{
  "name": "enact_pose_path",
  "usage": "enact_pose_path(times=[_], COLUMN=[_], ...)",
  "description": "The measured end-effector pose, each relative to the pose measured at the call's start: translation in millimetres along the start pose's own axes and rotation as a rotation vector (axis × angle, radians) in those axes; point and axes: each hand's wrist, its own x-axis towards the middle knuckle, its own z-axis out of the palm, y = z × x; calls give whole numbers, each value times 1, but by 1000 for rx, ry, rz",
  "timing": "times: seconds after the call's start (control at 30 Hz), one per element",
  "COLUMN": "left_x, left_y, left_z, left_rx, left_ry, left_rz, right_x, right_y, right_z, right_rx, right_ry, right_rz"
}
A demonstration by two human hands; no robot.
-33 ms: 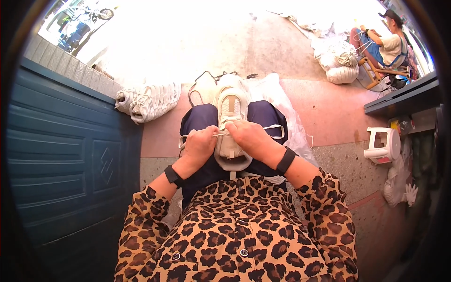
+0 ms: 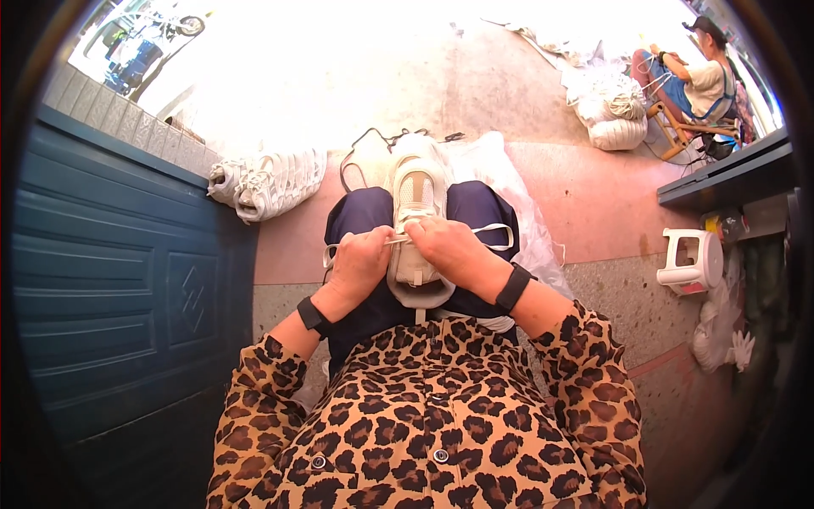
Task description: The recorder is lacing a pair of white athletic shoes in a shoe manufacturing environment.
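A cream sneaker [image 2: 421, 294] is held between my knees, its toe pointing away from me and its heel opening close to my body. Both hands are at its lacing. On the left side of the shoe, my left hand [image 2: 359, 265] pinches a white shoelace [image 2: 500, 227] that runs across the tongue. My right hand [image 2: 456, 254] lies over the right side, its fingers closed on the lace close to the eyelets. Loose loops of lace hang outward past each hand. My fingers hide part of the lacing.
Several white shoes [image 2: 275, 180] stand in a row by the blue door [image 2: 110, 263] at left. Clear plastic [image 2: 526, 212] lies beyond my right knee. At right are a white stool [image 2: 691, 263] and, farther off, a seated person [image 2: 708, 81] beside bundled white shoes [image 2: 615, 131].
My right wrist has shifted very slightly away from me and to the left. Both hands keep their grip on the lace.
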Motion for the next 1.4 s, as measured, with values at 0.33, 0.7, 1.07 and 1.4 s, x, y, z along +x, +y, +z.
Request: enact_pose_path(times=[0.33, 0.7, 1.07, 1.4], left_x=[6, 21, 30, 19], left_y=[2, 14, -96, -166], left_z=[-6, -5, -88, -188], left_rx=[-32, -205, -945, -1175], left_ry=[21, -134, -421, 315], left_rz=[22, -80, -1138, -894], right_x=[-15, -13, -35, -28], right_y=[21, 38, 22, 1], right_z=[-5, 8, -25, -12], right_rx=[610, 1063, 897, 655], right_ry=[144, 7, 43, 250], right_rz=[286, 565, 737, 401])
